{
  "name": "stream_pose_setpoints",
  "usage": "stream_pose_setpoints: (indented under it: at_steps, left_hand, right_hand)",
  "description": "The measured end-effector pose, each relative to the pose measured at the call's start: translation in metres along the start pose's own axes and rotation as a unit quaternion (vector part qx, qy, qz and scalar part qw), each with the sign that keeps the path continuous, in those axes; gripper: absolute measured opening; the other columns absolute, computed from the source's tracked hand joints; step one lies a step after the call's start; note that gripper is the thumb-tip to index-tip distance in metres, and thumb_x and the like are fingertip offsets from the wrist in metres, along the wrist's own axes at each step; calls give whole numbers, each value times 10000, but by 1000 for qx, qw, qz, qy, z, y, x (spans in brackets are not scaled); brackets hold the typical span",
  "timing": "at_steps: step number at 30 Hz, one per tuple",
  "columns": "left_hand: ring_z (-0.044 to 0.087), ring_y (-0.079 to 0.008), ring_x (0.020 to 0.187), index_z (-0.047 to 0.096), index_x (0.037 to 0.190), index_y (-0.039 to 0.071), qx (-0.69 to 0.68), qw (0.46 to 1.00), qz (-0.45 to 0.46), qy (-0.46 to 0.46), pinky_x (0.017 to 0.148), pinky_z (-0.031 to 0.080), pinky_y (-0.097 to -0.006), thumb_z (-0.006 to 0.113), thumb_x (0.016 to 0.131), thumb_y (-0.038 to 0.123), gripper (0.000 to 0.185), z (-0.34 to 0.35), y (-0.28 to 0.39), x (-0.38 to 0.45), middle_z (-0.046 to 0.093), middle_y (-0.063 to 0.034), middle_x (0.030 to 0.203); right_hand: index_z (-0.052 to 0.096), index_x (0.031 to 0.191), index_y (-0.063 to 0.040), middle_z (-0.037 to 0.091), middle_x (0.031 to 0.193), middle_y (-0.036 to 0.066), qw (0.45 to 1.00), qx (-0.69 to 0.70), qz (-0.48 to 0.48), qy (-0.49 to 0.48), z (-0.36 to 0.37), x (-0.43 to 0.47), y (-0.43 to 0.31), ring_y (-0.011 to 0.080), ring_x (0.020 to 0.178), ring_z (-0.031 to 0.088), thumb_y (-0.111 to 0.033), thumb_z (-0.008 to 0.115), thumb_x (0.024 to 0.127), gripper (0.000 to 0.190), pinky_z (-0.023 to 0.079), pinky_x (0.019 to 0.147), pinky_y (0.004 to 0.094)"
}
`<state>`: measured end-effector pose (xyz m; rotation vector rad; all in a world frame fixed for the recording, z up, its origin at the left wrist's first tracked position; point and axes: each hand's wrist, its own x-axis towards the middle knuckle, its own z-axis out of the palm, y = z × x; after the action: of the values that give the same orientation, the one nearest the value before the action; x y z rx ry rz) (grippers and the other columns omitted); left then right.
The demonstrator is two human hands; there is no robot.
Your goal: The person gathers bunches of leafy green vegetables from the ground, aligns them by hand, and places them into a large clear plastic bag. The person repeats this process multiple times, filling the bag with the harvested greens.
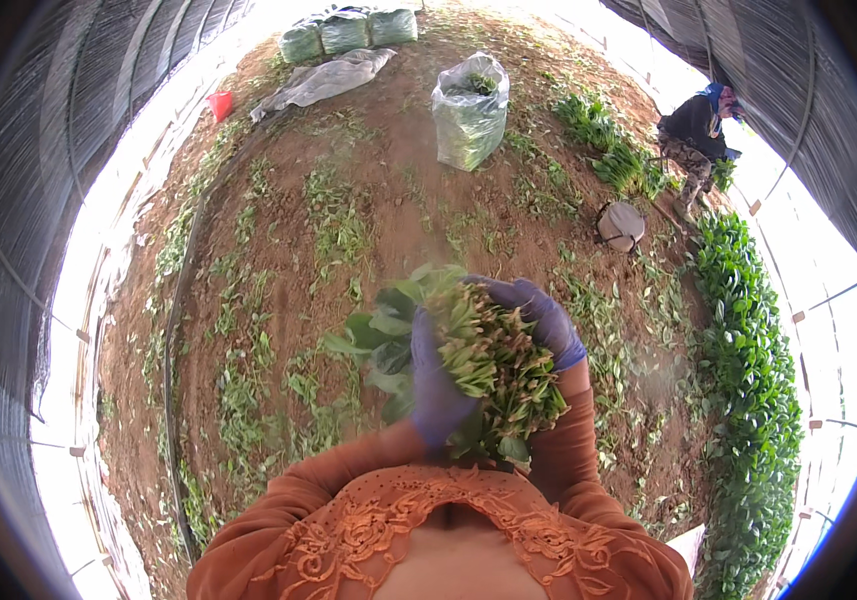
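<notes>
A thick bunch of leafy greens (499,349) is held up close to my chest, its cut stem ends facing me and its broad leaves (383,330) spreading to the left. My left hand (436,382), in a purple glove, wraps the leaf side of the bunch. Around the far right side curls my right hand (541,319), gloved the same way, against the stem ends. Some fingers of both hands are hidden by the greens.
Brown soil (428,217) bears scattered leaves. Ahead stands a clear plastic bag (471,112) of greens; packed bags (346,31) lie farther back. A black hose (173,337) runs along the left. To the right are a round stool (621,226), a bent-over person (698,135) and a growing crop row (747,390).
</notes>
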<state>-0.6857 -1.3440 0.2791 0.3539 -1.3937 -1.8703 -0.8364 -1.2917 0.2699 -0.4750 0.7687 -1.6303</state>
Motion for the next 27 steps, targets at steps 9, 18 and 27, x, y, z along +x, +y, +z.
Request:
stream_pose_setpoints:
  at_steps: [9,18,27]
  left_hand:
    - [497,-309,1170,377,1338,28,71,987,-2,-143,1018,401,-439,380,915,450,598,-4,-42,196,504,-173,1255]
    - [446,-354,1204,324,1354,5,244,951,119,-148,1039,361,-453,503,836,406,679,35,-137,339,456,-205,1289]
    - [394,-399,1239,271,1369,-17,275,945,114,-136,1060,320,-468,626,756,363,804,104,-201,510,409,-237,1323]
  right_hand:
    - [494,1274,78,563,1260,179,980,2,-127,155,-40,104,-94,244,1128,563,-309,401,956,509,422,1003,350]
    - [410,1336,85,467,1364,184,967,169,-149,119,-136,186,-181,282,1229,474,-355,384,951,585,331,1072,378]
    - [502,1272,77,553,1278,146,974,114,-124,149,-269,298,-313,203,1153,538,-192,357,974,427,386,1020,316]
